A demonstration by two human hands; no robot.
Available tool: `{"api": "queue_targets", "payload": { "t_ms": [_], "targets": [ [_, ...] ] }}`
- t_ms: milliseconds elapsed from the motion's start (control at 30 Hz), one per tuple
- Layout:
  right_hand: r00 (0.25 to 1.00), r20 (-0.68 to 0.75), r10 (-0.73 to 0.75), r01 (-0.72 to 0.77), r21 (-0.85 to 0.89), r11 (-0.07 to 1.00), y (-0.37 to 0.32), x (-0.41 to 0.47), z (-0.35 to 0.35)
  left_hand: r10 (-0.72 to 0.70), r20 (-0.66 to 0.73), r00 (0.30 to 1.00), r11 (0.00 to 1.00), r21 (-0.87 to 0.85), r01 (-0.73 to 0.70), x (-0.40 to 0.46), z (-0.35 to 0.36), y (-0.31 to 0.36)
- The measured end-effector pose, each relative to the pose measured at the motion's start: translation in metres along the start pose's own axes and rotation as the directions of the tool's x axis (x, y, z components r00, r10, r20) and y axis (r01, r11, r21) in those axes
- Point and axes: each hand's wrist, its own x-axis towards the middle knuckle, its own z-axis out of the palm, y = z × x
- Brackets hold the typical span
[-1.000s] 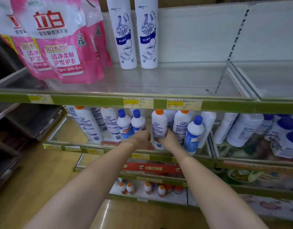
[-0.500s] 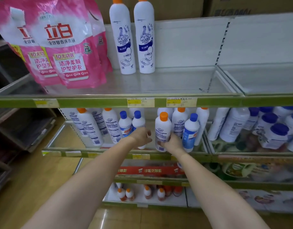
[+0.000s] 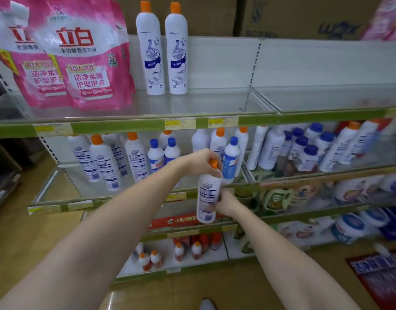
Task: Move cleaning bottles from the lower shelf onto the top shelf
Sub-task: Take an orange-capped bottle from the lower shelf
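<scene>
Two hands grip one white bottle (image 3: 207, 195) in front of the lower shelf's front edge (image 3: 134, 199): my left hand (image 3: 200, 162) wraps its orange cap, my right hand (image 3: 226, 201) clasps its body.

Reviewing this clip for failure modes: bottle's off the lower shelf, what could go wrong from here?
1. The bottle hangs in front of the lower shelf, under the top shelf's green edge; lifting straight up could knock it.
2. The left hand grips only around the cap, so it may slip.
3. Placing it carelessly could topple the two standing bottles.
</scene>
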Motion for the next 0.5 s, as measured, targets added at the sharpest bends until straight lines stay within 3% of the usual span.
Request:
{"api": "queue_targets", "payload": {
  "t_ms": [233, 500],
  "targets": [
    [0.998, 0.05, 0.049, -0.058, 0.207, 0.977, 0.026, -0.055, -0.006, 0.043, 0.069, 0.997, 0.99, -0.134, -0.033, -0.015, 0.04, 0.023],
    [0.978, 0.209, 0.004, -0.058, 0.253, 0.966, 0.053, -0.07, -0.043, -0.099, -0.064, 0.993, 0.932, -0.357, 0.07, -0.008, 0.064, 0.057]
  ]
}}
